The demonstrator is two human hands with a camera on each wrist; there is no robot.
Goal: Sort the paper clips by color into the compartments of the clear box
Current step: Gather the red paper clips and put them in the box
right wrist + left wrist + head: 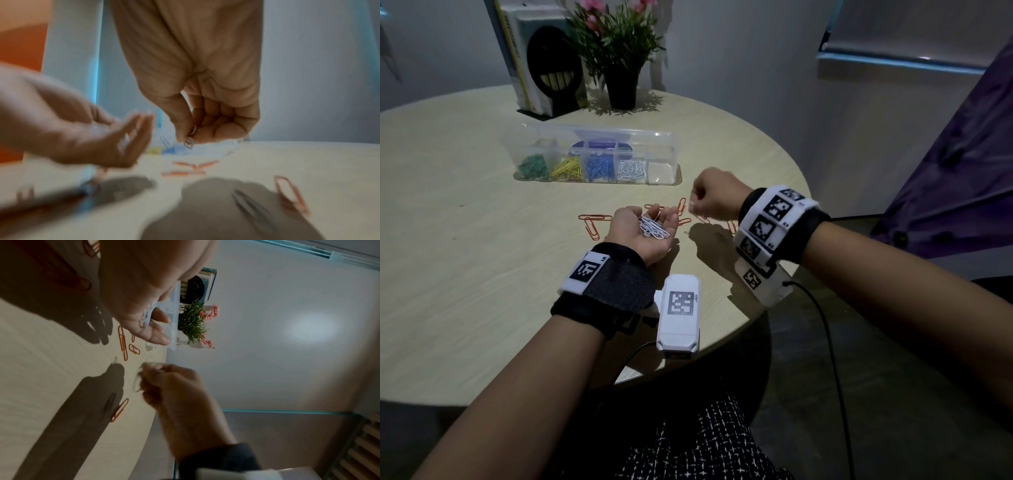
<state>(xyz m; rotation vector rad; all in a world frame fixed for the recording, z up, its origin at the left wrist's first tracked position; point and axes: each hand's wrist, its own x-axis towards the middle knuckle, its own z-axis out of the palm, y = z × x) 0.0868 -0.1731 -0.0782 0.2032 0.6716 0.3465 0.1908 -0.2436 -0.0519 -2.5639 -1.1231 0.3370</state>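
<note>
Paper clips in the clear box (661, 144) are already grouped by colour: green (532, 166), yellow (567, 168), blue (597, 168) and white (631, 169) each fill a compartment, while the rightmost compartment (662, 171) looks unfilled. On the round table (465, 240), nearer the person than the box, orange clips (594, 222) lie scattered around both hands. The left hand (645, 233) is turned palm up with fingers loosely spread, cupping a small heap of white clips (654, 228). The right hand (717, 198) hovers just beside it, its fingers curled and its thumb and forefinger pinching a small pale clip (190, 139) (the right wrist view shows it best, though blurred, so its exact colour is hard to call). The step in hand appears to be gathering the last white clips into the left palm before carrying them to the box. The next move likely calls for dropping the pinched clip onto the heap, then tipping the palm over the white compartment without spilling into the blue one or the unfilled one beside it. After that the orange clips remain to be collected, presumably for the last compartment. A bookend, books and a potted plant (619, 51) stand behind the box.
</note>
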